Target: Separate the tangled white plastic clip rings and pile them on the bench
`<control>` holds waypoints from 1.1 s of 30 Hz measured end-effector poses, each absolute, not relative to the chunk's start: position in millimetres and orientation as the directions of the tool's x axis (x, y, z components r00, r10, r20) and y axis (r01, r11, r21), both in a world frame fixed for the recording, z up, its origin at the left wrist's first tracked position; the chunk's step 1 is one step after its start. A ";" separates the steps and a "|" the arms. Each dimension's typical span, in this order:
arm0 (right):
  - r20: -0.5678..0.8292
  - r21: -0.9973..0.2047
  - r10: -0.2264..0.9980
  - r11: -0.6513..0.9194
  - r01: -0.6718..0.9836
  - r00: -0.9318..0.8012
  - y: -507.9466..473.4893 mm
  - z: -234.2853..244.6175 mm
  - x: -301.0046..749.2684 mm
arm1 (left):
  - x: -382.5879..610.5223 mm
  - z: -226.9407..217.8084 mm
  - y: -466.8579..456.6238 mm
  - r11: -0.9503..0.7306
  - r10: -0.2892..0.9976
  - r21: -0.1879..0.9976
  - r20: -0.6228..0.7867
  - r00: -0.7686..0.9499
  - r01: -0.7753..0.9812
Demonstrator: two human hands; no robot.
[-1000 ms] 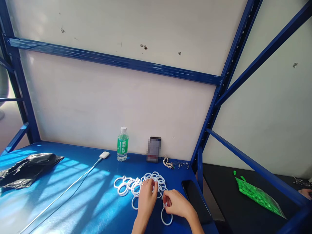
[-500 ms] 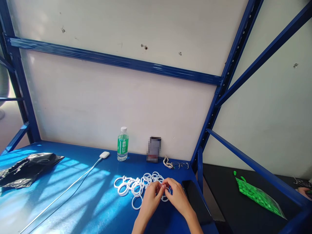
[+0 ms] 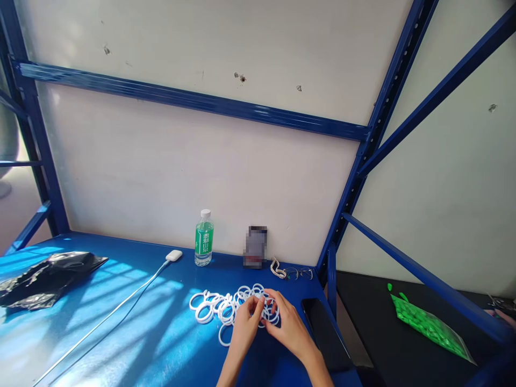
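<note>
White plastic rings [image 3: 203,310] lie in a loose, overlapping heap on the blue tabletop. At the heap's right end, my right hand [image 3: 288,327] has its thumb and fingers curved around a white ring [image 3: 276,314]. My left hand [image 3: 245,322] is closed in a pinch at the left side of that ring, its fingertips partly covering the edge. Other rings lie just behind and below the fingers, so some outlines merge. A dark phone [image 3: 325,330] lies flat to the right of my right hand.
A water bottle [image 3: 203,239], a blurred-out upright item [image 3: 255,247] and glasses [image 3: 298,273] line the back. To the left are a white cable [image 3: 116,309] and black plastic bag [image 3: 52,277]. Green pieces in a clear bag [image 3: 431,328] lie on the neighbouring black table. Blue posts [image 3: 350,188] frame the right.
My hands have drawn slightly apart. My right thumb and fingers have spread wider around a ring, and my left fingertips have shifted a little left. The view has moved slightly.
</note>
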State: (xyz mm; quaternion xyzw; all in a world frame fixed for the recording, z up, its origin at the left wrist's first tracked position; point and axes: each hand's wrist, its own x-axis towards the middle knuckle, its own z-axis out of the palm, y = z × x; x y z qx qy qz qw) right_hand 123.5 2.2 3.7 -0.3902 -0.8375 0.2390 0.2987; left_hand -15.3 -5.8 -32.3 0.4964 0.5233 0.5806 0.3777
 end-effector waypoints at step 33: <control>0.301 -0.940 0.884 0.338 0.043 -0.358 12.3 -11.9 120.5 | -11.3 -20.7 -14.7 -0.225 0.969 0.973 0.229 0.096 -0.057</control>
